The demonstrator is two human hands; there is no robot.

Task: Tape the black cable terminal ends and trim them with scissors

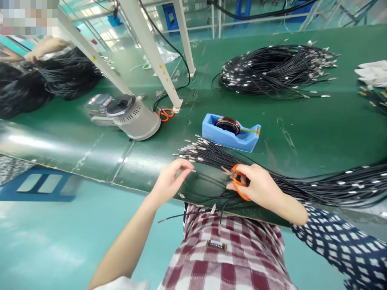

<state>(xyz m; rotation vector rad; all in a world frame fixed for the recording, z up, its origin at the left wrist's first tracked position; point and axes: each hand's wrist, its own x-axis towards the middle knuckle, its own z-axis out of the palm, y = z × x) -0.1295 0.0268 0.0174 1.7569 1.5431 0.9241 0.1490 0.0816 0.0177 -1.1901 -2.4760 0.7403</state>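
Note:
My left hand point(173, 179) pinches the end of a thin black cable point(208, 177) between thumb and fingertips. Orange-handled scissors point(242, 189) sit in my right hand point(261, 187), the fingers through the loops and the blades pointing left over the cables. A thick bundle of black cables point(314, 187) with silver connector ends and white tags runs from the right, beneath the right hand, to its ends near the left hand. Several loose cable ends, one with a silver connector point(213, 209), hang over the table's front edge by the checkered apron point(229, 249).
A blue tape dispenser point(231, 139) stands just behind the bundle. Farther left are a grey machine point(133, 117) and a second pair of orange scissors point(166, 114) beside a white post point(154, 52). A coiled cable bundle point(272, 70) lies at the back. Another person's hand point(45, 47) touches black cables.

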